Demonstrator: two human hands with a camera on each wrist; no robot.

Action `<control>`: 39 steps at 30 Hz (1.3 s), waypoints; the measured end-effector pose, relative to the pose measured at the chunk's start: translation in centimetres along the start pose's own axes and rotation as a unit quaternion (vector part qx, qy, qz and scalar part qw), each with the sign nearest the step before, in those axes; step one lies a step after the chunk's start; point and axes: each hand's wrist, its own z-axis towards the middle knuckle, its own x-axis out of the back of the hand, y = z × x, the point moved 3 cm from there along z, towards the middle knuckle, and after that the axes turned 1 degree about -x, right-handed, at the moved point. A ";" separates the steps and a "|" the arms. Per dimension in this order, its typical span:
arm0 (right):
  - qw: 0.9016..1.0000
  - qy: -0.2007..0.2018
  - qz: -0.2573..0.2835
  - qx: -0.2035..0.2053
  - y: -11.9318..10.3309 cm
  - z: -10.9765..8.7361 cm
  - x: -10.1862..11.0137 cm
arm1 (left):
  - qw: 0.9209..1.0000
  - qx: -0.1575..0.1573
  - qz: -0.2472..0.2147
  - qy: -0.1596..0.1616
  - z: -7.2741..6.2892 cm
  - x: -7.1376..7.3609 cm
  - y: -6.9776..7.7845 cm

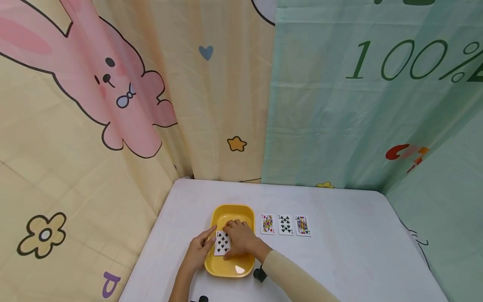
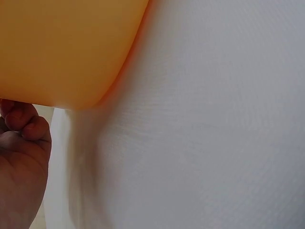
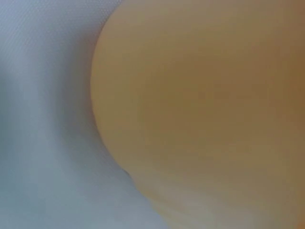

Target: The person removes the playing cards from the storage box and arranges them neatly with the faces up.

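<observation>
A yellow tray (image 1: 235,272) stands on the white table. Over it is a spade playing card (image 1: 221,247), face up; whether more cards lie beneath it I cannot tell. My right hand (image 1: 241,240) grips the card at its right side, fingers near the upper edge and thumb near the lower one. At the card's left edge is my left hand (image 1: 198,253), index finger stretched over the tray rim and thumb touching the card. In the left wrist view, its other fingers (image 2: 35,128) curl beside the tray wall (image 2: 71,52). The right wrist view shows mainly a blurred sleeve (image 3: 190,109).
Right of the tray, three face-up cards form a row: a red face card (image 1: 268,224), a club number card (image 1: 285,225) and another face card (image 1: 303,225). Patterned curtains (image 1: 226,96) hang behind the table. A small black object (image 1: 259,274) sits near my right wrist.
</observation>
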 end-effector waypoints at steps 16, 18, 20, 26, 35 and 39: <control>0.999 0.021 0.039 0.005 1.6 -1.9 3.3 | 1.000 0.016 0.005 0.007 0.0 -0.3 0.1; 0.999 0.028 0.038 0.003 2.1 -2.2 3.9 | 1.000 0.017 0.007 0.007 0.0 -0.3 0.1; 0.999 0.033 0.039 0.000 2.8 -2.5 4.5 | 1.000 0.018 0.011 0.007 0.0 -0.2 0.2; 0.998 0.047 0.047 -0.008 4.9 -3.7 6.2 | 1.000 0.021 0.016 0.010 -0.1 -0.1 0.0; 0.995 0.073 0.069 -0.027 8.8 -6.2 9.0 | 1.000 -0.009 0.011 0.015 -0.1 -0.1 0.2; 0.993 0.082 0.063 -0.048 11.1 -7.6 9.9 | 1.000 -0.006 0.012 0.018 -0.1 -0.1 0.2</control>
